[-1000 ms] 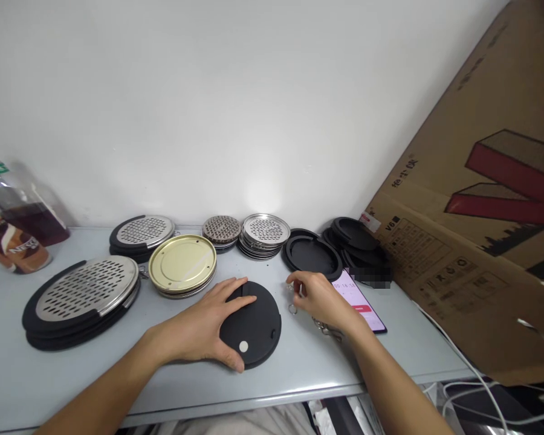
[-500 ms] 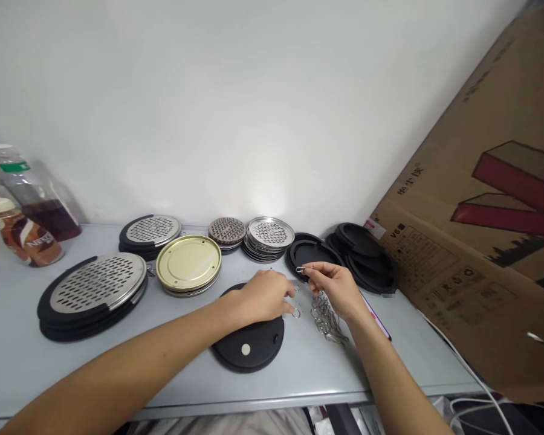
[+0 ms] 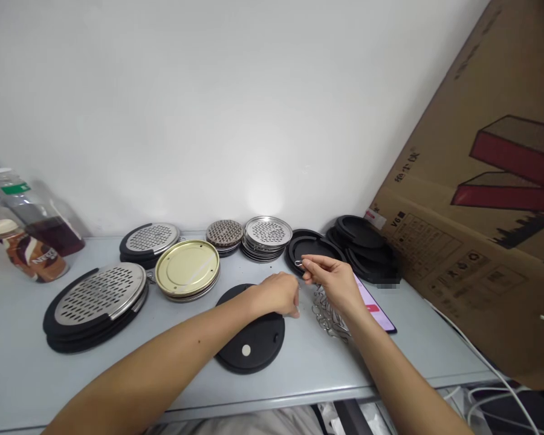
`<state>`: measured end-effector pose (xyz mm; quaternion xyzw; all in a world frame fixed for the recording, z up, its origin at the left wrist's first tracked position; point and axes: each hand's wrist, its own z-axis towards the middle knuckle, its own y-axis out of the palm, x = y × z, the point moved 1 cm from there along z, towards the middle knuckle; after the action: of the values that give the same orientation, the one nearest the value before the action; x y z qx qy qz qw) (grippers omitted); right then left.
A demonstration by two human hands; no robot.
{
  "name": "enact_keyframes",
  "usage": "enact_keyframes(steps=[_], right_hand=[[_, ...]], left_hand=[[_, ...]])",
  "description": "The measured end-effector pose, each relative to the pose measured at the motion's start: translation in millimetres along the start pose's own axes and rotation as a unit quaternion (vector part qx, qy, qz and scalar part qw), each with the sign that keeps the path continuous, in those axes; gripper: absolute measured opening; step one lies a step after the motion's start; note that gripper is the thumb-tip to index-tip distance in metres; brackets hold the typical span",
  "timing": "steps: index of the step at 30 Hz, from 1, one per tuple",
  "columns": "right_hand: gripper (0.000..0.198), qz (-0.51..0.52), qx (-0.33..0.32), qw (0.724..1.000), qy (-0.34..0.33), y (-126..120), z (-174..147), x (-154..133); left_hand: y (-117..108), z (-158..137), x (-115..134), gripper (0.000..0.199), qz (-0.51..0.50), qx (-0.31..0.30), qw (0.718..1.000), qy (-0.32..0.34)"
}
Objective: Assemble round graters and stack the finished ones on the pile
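Observation:
My left hand is closed in a pinch at the tabletop, fingertips where a small metal ring lay; the ring itself is mostly hidden. Under that wrist lies a round black disc with a white dot. My right hand is raised and pinches a small metal clip between thumb and fingers. Just below it is a pile of metal clips with rings, partly covered by the right wrist. Behind the right hand rests an open black round case.
Grater discs in black holders stand at left, beside gold lids. Stacked metal graters line the wall. Black round covers, a lit phone and a large cardboard box occupy the right. Bottles stand far left.
My left hand has closed its thumb and fingers over the ring on the table. My right hand still pinches the clip, slightly shifted. The view has moved a little, showing more of the phone.

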<state>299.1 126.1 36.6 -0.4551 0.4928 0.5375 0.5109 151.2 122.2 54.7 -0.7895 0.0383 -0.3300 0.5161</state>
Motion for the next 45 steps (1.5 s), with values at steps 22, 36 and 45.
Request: enact_keyframes(steps=[22,36,45], right_hand=[[0.028,-0.075,-0.217,0.973,0.033,81,-42,-7],[0.024,-0.046,-0.173,0.984,-0.001,84,-50,-8],[0.021,-0.085,-0.146,0.985,-0.042,79,-47,-6]], left_hand=[[-9,-124,-85,0.031,-0.516,0.217,0.829,0.01],[-5,-121,-81,0.02,-0.339,0.302,0.889,0.062],[-5,-120,-82,0.025,-0.356,0.293,0.886,0.055]])
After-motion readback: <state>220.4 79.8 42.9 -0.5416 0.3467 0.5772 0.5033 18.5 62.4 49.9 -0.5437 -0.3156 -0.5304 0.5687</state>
